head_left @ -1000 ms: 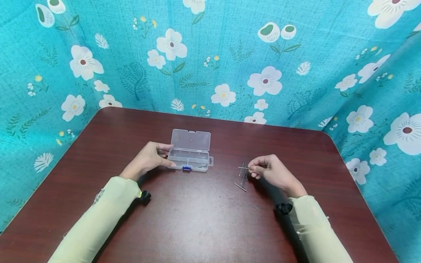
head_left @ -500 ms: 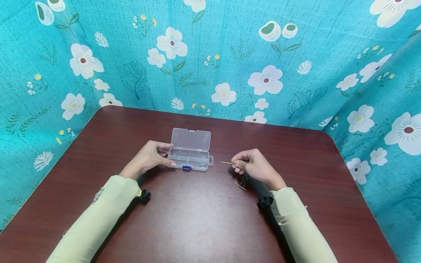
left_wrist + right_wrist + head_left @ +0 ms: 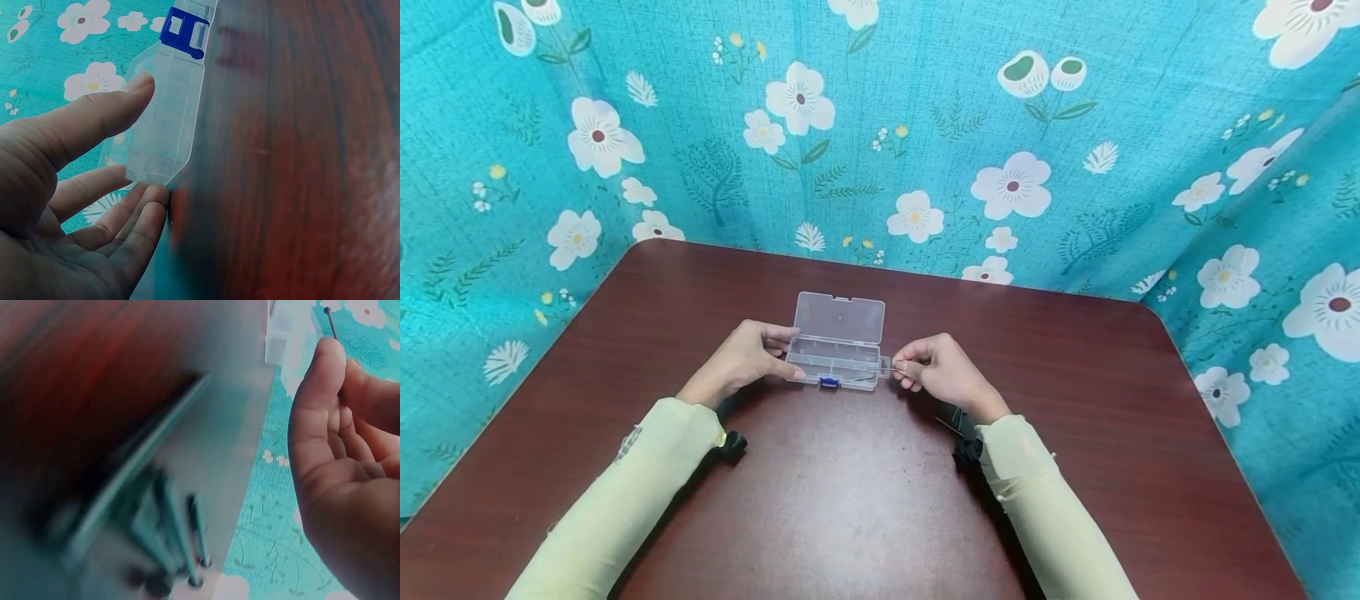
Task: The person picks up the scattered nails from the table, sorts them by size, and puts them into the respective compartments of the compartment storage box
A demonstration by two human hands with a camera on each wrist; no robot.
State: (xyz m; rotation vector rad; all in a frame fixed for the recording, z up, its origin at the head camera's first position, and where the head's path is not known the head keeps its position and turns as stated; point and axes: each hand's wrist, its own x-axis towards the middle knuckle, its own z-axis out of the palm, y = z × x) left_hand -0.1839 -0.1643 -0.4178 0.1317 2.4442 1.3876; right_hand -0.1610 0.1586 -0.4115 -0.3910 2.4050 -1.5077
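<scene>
A clear plastic compartment box (image 3: pixel 811 361) with a blue latch (image 3: pixel 829 382) lies on the table, its lid (image 3: pixel 838 319) raised at the back. My left hand (image 3: pixel 741 362) grips the box's left end, thumb at the front wall and fingers at the end and back. Between thumb and index finger my right hand (image 3: pixel 943 375) pinches a nail (image 3: pixel 333 326), whose head points left over the box's right end by the hang tab (image 3: pixel 885 365). In the front right compartment lies another nail (image 3: pixel 860 380).
Several loose nails (image 3: pixel 178 531) lie on the dark red-brown table (image 3: pixel 850 483) below my right wrist, partly hidden by it in the head view. A turquoise flowered curtain (image 3: pixel 917 142) hangs behind the table's far edge.
My right hand has lifted the nail off the pile and carried it left to the box's right end. The left hand has stayed on the box.
</scene>
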